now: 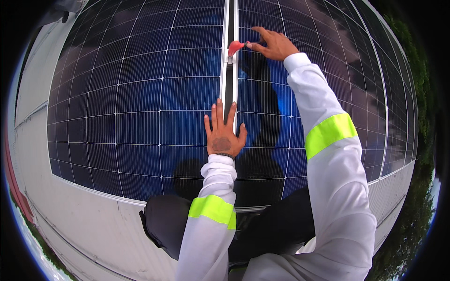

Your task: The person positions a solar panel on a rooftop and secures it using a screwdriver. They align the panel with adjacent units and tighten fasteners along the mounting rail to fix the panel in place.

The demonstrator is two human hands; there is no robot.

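My left hand lies flat, fingers spread, across the gap between two dark blue solar panels, the left panel and the right panel. A red-handled tool stands in that gap farther off, over a small silver clamp that bridges the two silver frames. Its lower end is hidden by the handle, so its exact kind does not show. My right hand hovers over the right panel with thumb and fingers apart. The thumb tip meets or nearly meets the tool's right end; I cannot tell which.
Pale metal roofing with raised seams runs along the left and near sides of the panels. My dark-clad knee is at the panels' near edge. Another person's foot or leg shows at the far left. Green trees border the right.
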